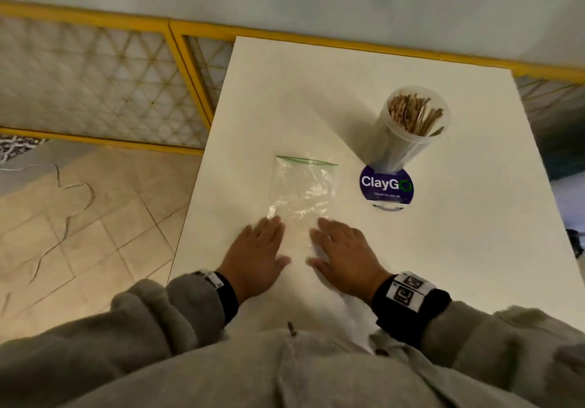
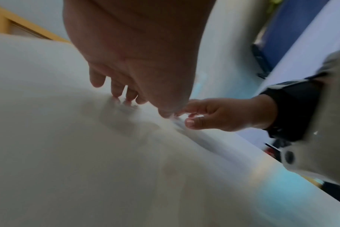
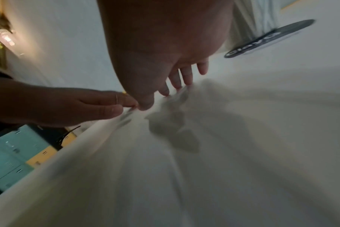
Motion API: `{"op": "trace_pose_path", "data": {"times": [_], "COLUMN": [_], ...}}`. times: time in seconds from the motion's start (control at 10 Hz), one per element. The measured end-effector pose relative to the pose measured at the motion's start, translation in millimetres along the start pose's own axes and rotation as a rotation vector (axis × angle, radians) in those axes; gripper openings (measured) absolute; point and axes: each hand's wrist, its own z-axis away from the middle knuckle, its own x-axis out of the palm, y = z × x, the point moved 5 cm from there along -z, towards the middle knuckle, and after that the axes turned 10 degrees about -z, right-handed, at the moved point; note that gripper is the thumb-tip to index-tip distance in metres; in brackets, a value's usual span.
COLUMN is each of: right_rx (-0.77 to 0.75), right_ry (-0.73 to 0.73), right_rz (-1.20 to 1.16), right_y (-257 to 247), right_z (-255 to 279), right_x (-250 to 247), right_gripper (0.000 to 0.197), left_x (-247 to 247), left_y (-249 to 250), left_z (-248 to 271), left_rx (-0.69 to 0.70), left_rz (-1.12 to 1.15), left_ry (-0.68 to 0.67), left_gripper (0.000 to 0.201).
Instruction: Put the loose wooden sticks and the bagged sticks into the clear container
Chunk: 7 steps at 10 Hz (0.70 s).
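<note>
We see the clear zip-top plastic bag with a green seal strip lying flat on the white worktop, its long axis running near to far, seal at the far end. It looks empty, though we cannot be sure. Our left hand and right hand rest flat on its near corners, fingers straight, equally close. The tall clear plastic container of wooden sticks stands far right, nearer the right hand.
</note>
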Motion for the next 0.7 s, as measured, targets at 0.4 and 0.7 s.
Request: {"op": "trace_pose_path", "data": {"times": [0.4, 0.7], "right_rx": [0.144, 0.107], "right_ry": [-0.219, 0.033], "right_rz": [-0.067, -0.307], "right_y": [-24.4, -12.4], "right_z": [-145.1, -115.1], "right_x": [-22.9, -27.2], "right_gripper": [0.081, 0.091], "left_x": [-18.3, -30.0], "left_y": [-120.7, -112.1], "left_z": [-70.7, -56.2], "left_rx": [-0.181, -0.19], "left_rz": [-0.159, -0.056], "left_ry": [-0.145, 0.028], "left_gripper": [0.08, 0.091]}}
